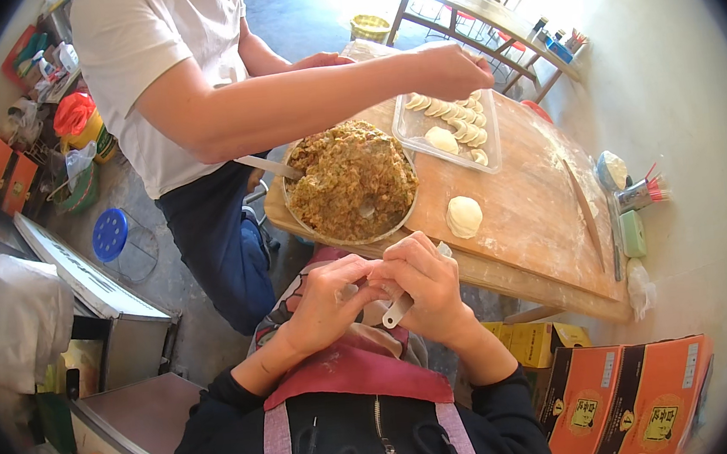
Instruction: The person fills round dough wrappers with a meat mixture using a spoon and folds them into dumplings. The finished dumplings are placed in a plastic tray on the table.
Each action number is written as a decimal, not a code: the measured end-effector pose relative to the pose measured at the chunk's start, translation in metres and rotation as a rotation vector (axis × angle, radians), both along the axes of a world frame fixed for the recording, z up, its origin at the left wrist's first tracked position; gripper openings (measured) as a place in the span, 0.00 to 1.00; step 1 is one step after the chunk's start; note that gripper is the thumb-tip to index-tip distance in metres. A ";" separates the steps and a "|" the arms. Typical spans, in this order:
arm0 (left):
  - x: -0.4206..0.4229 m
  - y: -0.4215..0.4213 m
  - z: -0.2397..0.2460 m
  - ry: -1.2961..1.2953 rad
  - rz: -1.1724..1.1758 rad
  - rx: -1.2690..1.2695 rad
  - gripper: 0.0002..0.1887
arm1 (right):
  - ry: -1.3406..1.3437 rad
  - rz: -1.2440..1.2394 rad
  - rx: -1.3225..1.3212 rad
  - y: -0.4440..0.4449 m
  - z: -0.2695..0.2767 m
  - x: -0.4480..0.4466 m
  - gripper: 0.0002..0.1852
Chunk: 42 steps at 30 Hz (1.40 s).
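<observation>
My left hand (331, 299) and my right hand (427, 283) meet fingertip to fingertip above my red apron (358, 372). A pale piece of dough (348, 290) shows between my left fingers, mostly hidden by them. My right palm also holds a white-handled utensil (398, 311), its handle end with a hole pointing toward me. Just beyond my hands, a large round bowl is heaped with minced filling (352, 182). A stack of round dough wrappers (465, 216) lies on the floured wooden board (519, 212). Past it, a clear plastic tray (492, 142) contains several folded dumplings (457, 113) and more wrappers.
A co-worker's forearm (299, 105) reaches over the bowl and tray. A flat utensil (269, 168) is stuck in the filling. On the board's right lies a tapered wooden rolling pin (582, 212). Orange cartons (623, 399) stand below right; a blue stool (109, 235) is at left.
</observation>
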<state>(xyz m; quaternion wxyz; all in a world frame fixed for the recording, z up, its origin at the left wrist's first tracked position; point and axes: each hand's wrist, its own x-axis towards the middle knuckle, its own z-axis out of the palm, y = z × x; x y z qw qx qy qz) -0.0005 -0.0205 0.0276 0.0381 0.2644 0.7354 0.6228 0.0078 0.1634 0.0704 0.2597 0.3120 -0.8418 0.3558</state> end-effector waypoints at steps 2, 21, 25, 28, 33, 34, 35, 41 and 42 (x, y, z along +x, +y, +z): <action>0.000 0.000 0.004 -0.031 -0.016 -0.007 0.14 | -0.001 -0.034 0.020 0.002 -0.001 0.000 0.13; 0.002 0.006 -0.023 -0.512 -0.154 0.279 0.14 | -0.091 0.002 0.140 0.017 -0.026 -0.011 0.18; 0.002 0.003 -0.020 -0.589 -0.178 0.341 0.12 | -0.283 0.032 0.197 0.020 -0.001 -0.011 0.13; 0.002 0.004 -0.022 -0.532 -0.118 0.280 0.11 | -0.415 0.082 0.453 0.029 0.005 -0.016 0.09; 0.002 0.008 -0.028 -0.541 -0.137 0.327 0.10 | -0.221 0.081 0.413 0.026 -0.009 -0.014 0.10; 0.003 0.008 -0.029 -0.566 -0.142 0.351 0.10 | -0.288 0.039 0.383 0.024 -0.005 -0.012 0.10; 0.004 0.008 -0.026 -0.548 -0.112 0.346 0.10 | -0.356 -0.002 0.352 0.023 -0.003 -0.011 0.10; 0.001 0.010 -0.027 -0.478 -0.097 0.298 0.10 | -0.259 0.136 0.409 0.029 -0.008 -0.016 0.09; 0.000 0.010 -0.022 -0.530 -0.124 0.354 0.10 | -0.314 0.118 0.352 0.029 -0.008 -0.016 0.09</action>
